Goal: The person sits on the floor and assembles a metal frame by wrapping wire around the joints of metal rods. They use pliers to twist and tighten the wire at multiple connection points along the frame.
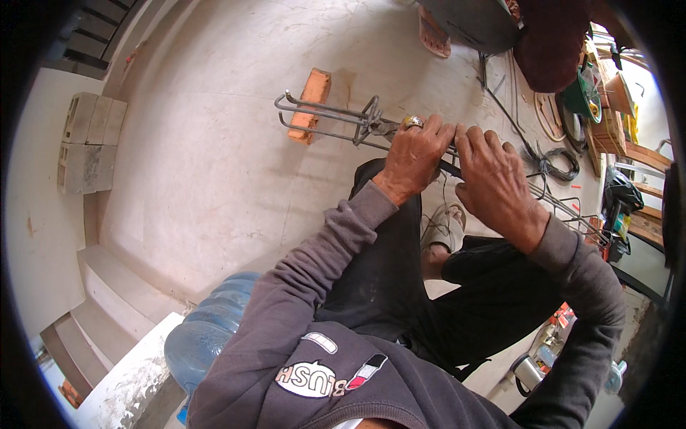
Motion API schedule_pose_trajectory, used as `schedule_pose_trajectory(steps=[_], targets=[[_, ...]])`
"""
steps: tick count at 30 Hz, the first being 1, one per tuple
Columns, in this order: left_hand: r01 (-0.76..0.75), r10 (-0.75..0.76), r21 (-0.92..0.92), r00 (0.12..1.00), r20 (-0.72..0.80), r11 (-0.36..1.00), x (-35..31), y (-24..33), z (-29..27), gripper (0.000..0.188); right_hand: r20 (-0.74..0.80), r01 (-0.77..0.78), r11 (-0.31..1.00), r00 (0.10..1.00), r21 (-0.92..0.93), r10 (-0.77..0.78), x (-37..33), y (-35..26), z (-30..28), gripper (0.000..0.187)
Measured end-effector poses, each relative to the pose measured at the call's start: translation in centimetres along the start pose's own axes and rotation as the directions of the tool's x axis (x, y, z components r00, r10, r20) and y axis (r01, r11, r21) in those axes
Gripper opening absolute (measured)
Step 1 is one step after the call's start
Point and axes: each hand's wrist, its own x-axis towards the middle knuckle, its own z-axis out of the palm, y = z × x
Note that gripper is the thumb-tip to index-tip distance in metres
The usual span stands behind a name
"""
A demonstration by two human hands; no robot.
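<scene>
A cage of steel reinforcing bars lies across the concrete floor, its left end propped on an orange brick. My left hand, with a ring on one finger, is closed on the bars beside a square stirrup. My right hand grips the bars just to the right of it, fingers curled over them and over a dark strip or tool handle that is mostly hidden. The cage runs on to the right behind my right wrist. My dark-trousered knees sit below both hands.
A blue water jug stands by my left elbow. Grey concrete blocks are stacked at the left wall above steps. A coil of tie wire lies at right amid clutter. Another person's sandalled foot is at the top.
</scene>
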Motion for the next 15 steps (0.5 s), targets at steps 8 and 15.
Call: schedule_pose_trajectory(steps=[8,15], targets=[[0.088,-0.083,-0.078,0.995,0.054,0.993,0.8,0.8,-0.7,0.035,0.165,-0.004,0.994,0.986,-0.107,0.022,0.4,0.7,1.1,0.03],[0.053,-0.053,-0.04,0.998,-0.017,0.998,-0.5,0.0,-0.2,0.05,0.367,-0.261,0.924,0.918,0.281,0.148,1.3,1.3,0.3,0.023]])
